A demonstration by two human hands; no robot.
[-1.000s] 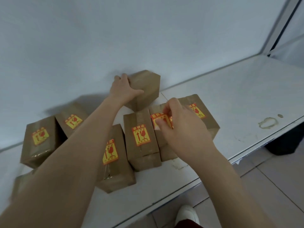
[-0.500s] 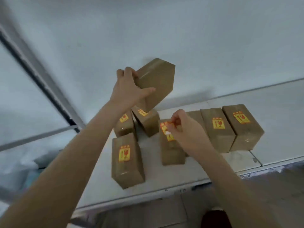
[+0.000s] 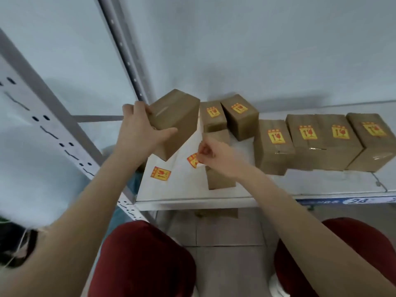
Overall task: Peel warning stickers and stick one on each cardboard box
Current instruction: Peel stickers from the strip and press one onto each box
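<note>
Nearest to me are my knees (image 3: pixel 141 260) in red trousers, and just past them the front edge of the white shelf (image 3: pixel 192 203). On the near left of the shelf a loose warning sticker (image 3: pixel 160 173) lies flat on the white surface, yellow and red. Right of it is my right hand (image 3: pixel 216 155), fingers curled, pinching a second sticker (image 3: pixel 193 160) by its edge so it hangs in the air just above the shelf. Directly behind that hand stands a plain box (image 3: pixel 218 180), mostly hidden by my wrist, so I can't tell whether it carries a label. Up and to the left, my left hand (image 3: pixel 141 133) grips an unlabelled cardboard box (image 3: pixel 177 121), thumb on the near face and fingers round the far side, holding it tilted and clear of the shelf. To the right, four labelled boxes (image 3: pixel 276 151) stand side by side in a row. Farther back, two more labelled boxes (image 3: pixel 242 123) sit against the pale wall (image 3: pixel 257 50), beside the grey metal upright (image 3: pixel 126 61).
</note>
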